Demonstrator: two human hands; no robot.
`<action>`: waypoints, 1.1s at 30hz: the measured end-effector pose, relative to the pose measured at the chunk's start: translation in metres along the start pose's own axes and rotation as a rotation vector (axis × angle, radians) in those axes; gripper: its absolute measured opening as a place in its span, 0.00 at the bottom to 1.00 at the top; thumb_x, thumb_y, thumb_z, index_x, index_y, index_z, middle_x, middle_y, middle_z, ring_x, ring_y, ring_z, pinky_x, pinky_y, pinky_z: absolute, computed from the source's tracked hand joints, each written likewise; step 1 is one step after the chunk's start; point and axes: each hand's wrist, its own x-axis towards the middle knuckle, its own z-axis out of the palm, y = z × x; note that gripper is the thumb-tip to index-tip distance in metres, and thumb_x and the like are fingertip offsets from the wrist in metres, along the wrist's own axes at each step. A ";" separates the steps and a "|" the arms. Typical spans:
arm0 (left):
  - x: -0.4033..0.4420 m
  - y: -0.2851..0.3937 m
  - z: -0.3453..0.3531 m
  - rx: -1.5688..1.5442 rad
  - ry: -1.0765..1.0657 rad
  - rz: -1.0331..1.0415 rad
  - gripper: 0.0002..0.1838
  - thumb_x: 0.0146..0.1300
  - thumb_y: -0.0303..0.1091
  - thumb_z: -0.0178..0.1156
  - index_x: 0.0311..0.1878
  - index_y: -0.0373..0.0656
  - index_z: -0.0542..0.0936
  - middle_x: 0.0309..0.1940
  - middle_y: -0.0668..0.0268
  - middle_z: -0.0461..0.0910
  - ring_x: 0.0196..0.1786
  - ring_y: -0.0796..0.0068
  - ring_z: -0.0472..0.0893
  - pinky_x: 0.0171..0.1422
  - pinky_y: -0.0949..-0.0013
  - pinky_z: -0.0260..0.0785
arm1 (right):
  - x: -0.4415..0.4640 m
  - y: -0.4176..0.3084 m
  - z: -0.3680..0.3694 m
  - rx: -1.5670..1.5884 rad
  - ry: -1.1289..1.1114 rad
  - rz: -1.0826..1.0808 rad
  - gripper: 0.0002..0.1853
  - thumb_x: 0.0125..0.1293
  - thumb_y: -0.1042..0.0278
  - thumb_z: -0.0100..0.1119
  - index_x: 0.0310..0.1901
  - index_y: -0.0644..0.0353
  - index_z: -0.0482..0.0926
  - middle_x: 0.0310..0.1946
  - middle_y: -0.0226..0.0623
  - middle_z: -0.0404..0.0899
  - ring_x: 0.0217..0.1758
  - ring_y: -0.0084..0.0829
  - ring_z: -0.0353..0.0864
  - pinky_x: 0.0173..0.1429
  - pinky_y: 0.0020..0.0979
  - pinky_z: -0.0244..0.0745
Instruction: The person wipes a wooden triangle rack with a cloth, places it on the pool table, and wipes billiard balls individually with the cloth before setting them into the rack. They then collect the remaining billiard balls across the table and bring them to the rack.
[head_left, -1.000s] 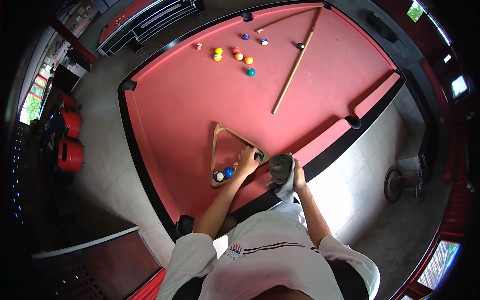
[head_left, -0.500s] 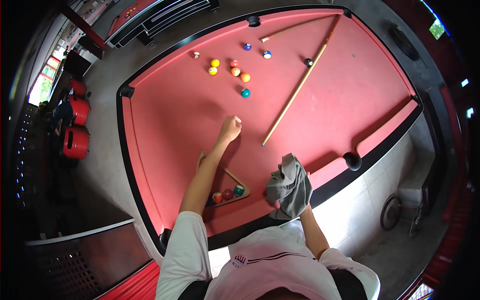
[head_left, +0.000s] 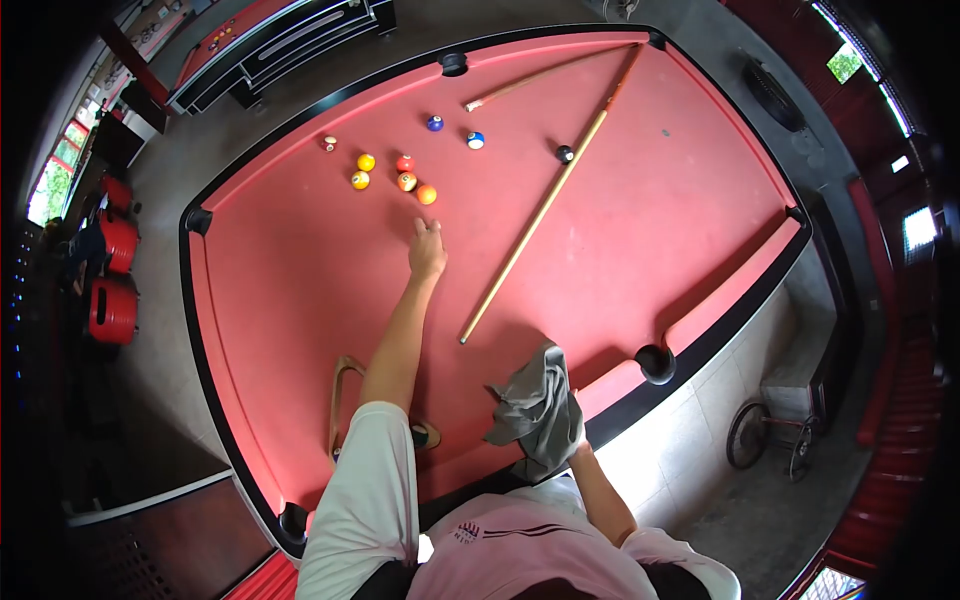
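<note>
My left hand (head_left: 428, 254) reaches over the red cloth of the pool table, its fingers curled where the teal ball stood; the ball itself is hidden behind them. Just beyond the fingertips sits an orange ball (head_left: 427, 195), with a striped orange ball (head_left: 407, 182) and a red ball (head_left: 405, 163) behind it. Near the table's front edge, my right hand (head_left: 579, 432) grips a crumpled grey cloth (head_left: 540, 405) that covers most of its fingers. A wooden triangle rack (head_left: 337, 400) lies under my left forearm, which hides most of the balls inside it.
One cue (head_left: 535, 222) slants across the table; another cue (head_left: 545, 75) lies at the far cushion. Two yellow balls (head_left: 363, 171), a purple ball (head_left: 435, 123), a striped blue ball (head_left: 475, 141) and a black ball (head_left: 565, 154) stand farther off. A side pocket (head_left: 656, 364) opens at right.
My left hand has moved forward to the teal ball, which has gone out of sight behind the fingers. The view has shifted right; my right hand still holds the grey cloth.
</note>
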 end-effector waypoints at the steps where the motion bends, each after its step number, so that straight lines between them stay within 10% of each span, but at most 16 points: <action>1: -0.017 0.008 -0.002 0.012 0.050 0.067 0.21 0.56 0.24 0.63 0.53 0.43 0.71 0.54 0.51 0.65 0.48 0.46 0.77 0.48 0.49 0.76 | 0.002 0.002 -0.002 0.263 -0.044 0.049 0.37 0.75 0.35 0.28 0.75 0.53 0.52 0.74 0.35 0.57 0.77 0.38 0.53 0.80 0.42 0.41; 3: -0.049 0.017 -0.002 -0.081 0.002 0.117 0.21 0.55 0.25 0.63 0.52 0.43 0.70 0.55 0.49 0.65 0.49 0.46 0.77 0.50 0.49 0.75 | 0.007 0.012 -0.010 -0.494 0.018 -0.024 0.38 0.74 0.33 0.28 0.75 0.52 0.53 0.73 0.36 0.58 0.77 0.40 0.53 0.80 0.43 0.43; 6: -0.119 0.027 0.003 -0.435 0.116 0.165 0.19 0.54 0.25 0.65 0.48 0.44 0.70 0.48 0.51 0.68 0.46 0.50 0.76 0.44 0.53 0.71 | 0.015 0.007 0.011 -0.280 0.000 -0.046 0.38 0.73 0.32 0.30 0.74 0.51 0.56 0.72 0.38 0.60 0.75 0.41 0.57 0.78 0.43 0.49; 8: -0.183 0.044 -0.012 -0.788 -0.074 0.184 0.15 0.55 0.29 0.66 0.44 0.46 0.71 0.36 0.60 0.68 0.41 0.65 0.71 0.43 0.60 0.66 | 0.032 0.008 0.024 0.536 0.026 0.129 0.37 0.73 0.32 0.31 0.73 0.50 0.57 0.71 0.39 0.62 0.73 0.42 0.61 0.77 0.43 0.52; 13: -0.367 0.067 0.001 -0.744 -0.164 0.150 0.21 0.52 0.33 0.68 0.48 0.41 0.73 0.42 0.49 0.68 0.46 0.48 0.74 0.51 0.56 0.68 | 0.053 0.034 0.038 0.260 0.076 0.035 0.36 0.72 0.33 0.38 0.66 0.55 0.68 0.58 0.39 0.74 0.57 0.38 0.76 0.63 0.39 0.72; 19: -0.375 0.032 -0.045 -1.054 -0.151 -0.296 0.20 0.55 0.36 0.69 0.49 0.42 0.76 0.40 0.54 0.70 0.45 0.60 0.76 0.49 0.62 0.69 | 0.017 0.032 0.157 0.029 0.195 0.153 0.37 0.70 0.30 0.38 0.60 0.57 0.72 0.44 0.36 0.80 0.41 0.32 0.81 0.45 0.33 0.79; 21: -0.376 0.018 -0.067 -0.911 -0.099 -0.095 0.20 0.55 0.35 0.69 0.49 0.42 0.76 0.39 0.56 0.70 0.46 0.62 0.76 0.49 0.63 0.70 | 0.019 0.039 0.180 -0.048 0.243 0.131 0.36 0.71 0.31 0.37 0.57 0.59 0.73 0.36 0.34 0.79 0.33 0.29 0.80 0.38 0.30 0.79; 28: -0.380 -0.033 -0.146 -0.858 0.262 0.143 0.19 0.55 0.31 0.67 0.48 0.42 0.73 0.43 0.51 0.68 0.46 0.52 0.73 0.51 0.57 0.67 | 0.015 0.074 0.262 -0.033 0.213 0.062 0.32 0.75 0.37 0.35 0.54 0.61 0.75 0.39 0.36 0.80 0.38 0.29 0.80 0.44 0.31 0.78; 33: -0.427 -0.066 -0.172 -0.792 0.105 0.238 0.18 0.58 0.31 0.64 0.50 0.41 0.72 0.45 0.50 0.68 0.46 0.51 0.74 0.51 0.56 0.68 | -0.001 0.088 0.299 0.095 -0.025 0.023 0.28 0.76 0.43 0.35 0.56 0.60 0.74 0.46 0.40 0.80 0.46 0.33 0.81 0.54 0.35 0.77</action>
